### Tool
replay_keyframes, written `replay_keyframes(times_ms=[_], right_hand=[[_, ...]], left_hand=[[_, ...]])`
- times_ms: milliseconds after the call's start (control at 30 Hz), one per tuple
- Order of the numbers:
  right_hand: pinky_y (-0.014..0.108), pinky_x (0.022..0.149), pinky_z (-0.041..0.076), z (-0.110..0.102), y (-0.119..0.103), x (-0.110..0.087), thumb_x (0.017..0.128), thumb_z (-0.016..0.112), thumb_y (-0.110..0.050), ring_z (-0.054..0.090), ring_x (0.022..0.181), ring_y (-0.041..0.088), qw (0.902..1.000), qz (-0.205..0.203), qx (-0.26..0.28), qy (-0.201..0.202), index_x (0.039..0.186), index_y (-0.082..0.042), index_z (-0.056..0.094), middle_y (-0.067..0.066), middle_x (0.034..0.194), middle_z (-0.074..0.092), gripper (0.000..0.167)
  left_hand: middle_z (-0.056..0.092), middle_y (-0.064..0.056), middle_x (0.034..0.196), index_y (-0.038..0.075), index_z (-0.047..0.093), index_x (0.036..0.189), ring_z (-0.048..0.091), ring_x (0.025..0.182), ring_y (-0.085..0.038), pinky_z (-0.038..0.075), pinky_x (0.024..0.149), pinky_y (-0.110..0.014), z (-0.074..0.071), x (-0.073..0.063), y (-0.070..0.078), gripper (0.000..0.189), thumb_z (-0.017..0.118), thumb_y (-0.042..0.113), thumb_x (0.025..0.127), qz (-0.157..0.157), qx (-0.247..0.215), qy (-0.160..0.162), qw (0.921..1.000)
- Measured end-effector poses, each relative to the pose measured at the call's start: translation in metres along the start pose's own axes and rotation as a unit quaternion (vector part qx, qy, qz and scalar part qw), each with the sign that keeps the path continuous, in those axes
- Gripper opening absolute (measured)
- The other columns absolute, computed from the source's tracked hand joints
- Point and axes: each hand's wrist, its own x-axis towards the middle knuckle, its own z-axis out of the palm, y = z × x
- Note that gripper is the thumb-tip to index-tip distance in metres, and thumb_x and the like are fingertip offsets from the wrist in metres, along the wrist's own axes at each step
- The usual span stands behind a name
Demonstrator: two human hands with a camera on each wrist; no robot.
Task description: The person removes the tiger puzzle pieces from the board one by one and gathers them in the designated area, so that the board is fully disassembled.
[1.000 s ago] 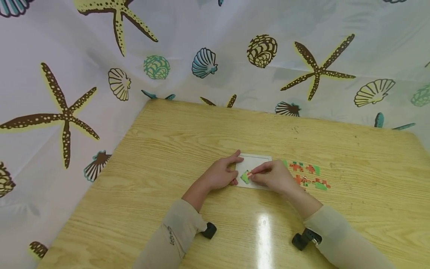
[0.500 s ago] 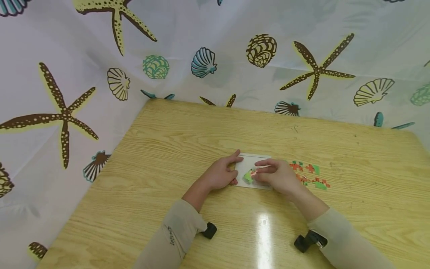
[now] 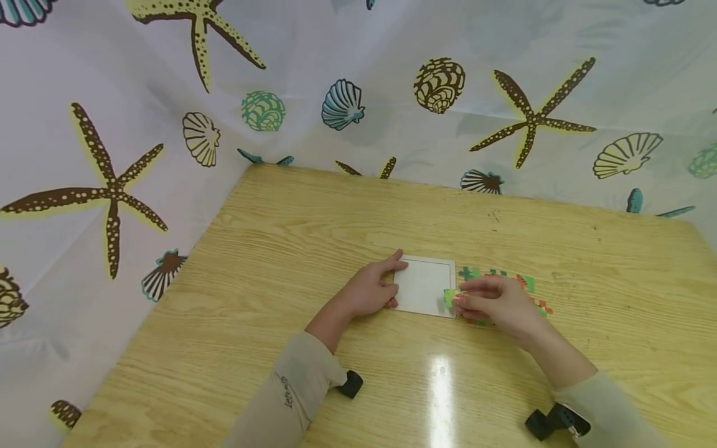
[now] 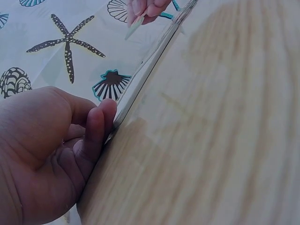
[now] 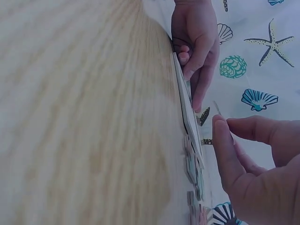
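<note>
A shallow white puzzle tray [image 3: 422, 286] with a thin dark line inside its border lies flat on the table. My left hand [image 3: 366, 289] holds its left edge, index finger reaching over the upper left corner. Between thumb and fingers, my right hand [image 3: 501, 305] pinches a green and red jigsaw piece [image 3: 450, 297] at the tray's right edge. The right wrist view shows that piece [image 5: 217, 108] thin and edge-on, raised above the tray [image 5: 187, 105]. No piece shows inside the tray.
Several red and green jigsaw pieces [image 3: 528, 283] lie in rows right of the tray, partly hidden under my right hand. The wooden table [image 3: 280, 249] meets a white curtain [image 3: 386, 112] printed with shells and starfish at its back and left edges.
My right hand has carried the jigsaw piece from over the tray's middle rightward to its right edge, uncovering the tray's inside. My left hand has kept its place.
</note>
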Motion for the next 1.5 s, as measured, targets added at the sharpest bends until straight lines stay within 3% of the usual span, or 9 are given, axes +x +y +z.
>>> replay_keyframes(times_ms=[267,633,833,1500], right_hand=[[0.029,0.087,0.058,-0.019,0.005,-0.014,0.096,0.064,-0.004,0.074,0.093,0.014,1.0,-0.001,0.003,-0.003,0.133,0.018,0.045,0.006,0.101,0.072,0.046],[0.03,0.088,0.058,-0.053,0.019,-0.039,0.098,0.065,-0.014,0.074,0.097,0.015,0.9997,0.012,-0.02,0.0,0.135,0.016,0.045,0.007,0.108,0.074,0.051],[0.03,0.089,0.058,-0.059,0.023,-0.04,0.097,0.066,-0.013,0.074,0.098,0.015,0.9999,0.012,-0.006,-0.007,0.133,0.016,0.046,0.003,0.106,0.074,0.05],[0.029,0.088,0.058,-0.079,0.025,-0.047,0.098,0.065,-0.013,0.073,0.097,0.013,0.9998,0.014,0.002,0.01,0.128,0.011,0.052,0.0,0.104,0.072,0.041]], left_hand=[[0.019,0.008,0.167,0.008,0.046,0.149,0.061,0.062,-0.011,0.051,0.062,-0.022,-0.001,-0.001,0.001,0.052,0.051,-0.001,0.098,0.003,-0.006,-0.003,1.0],[0.019,0.01,0.167,0.009,0.047,0.15,0.061,0.061,-0.011,0.052,0.063,-0.023,0.001,-0.001,0.004,0.051,0.05,0.0,0.099,0.003,0.002,-0.008,1.0],[0.019,0.013,0.167,0.01,0.047,0.15,0.061,0.061,-0.011,0.05,0.062,-0.023,0.0,-0.002,0.002,0.053,0.05,0.0,0.098,-0.008,0.001,-0.005,1.0],[0.02,0.01,0.167,0.009,0.048,0.148,0.061,0.061,-0.011,0.05,0.062,-0.023,0.0,0.001,0.002,0.051,0.05,0.0,0.098,0.003,-0.011,-0.008,0.9999]])
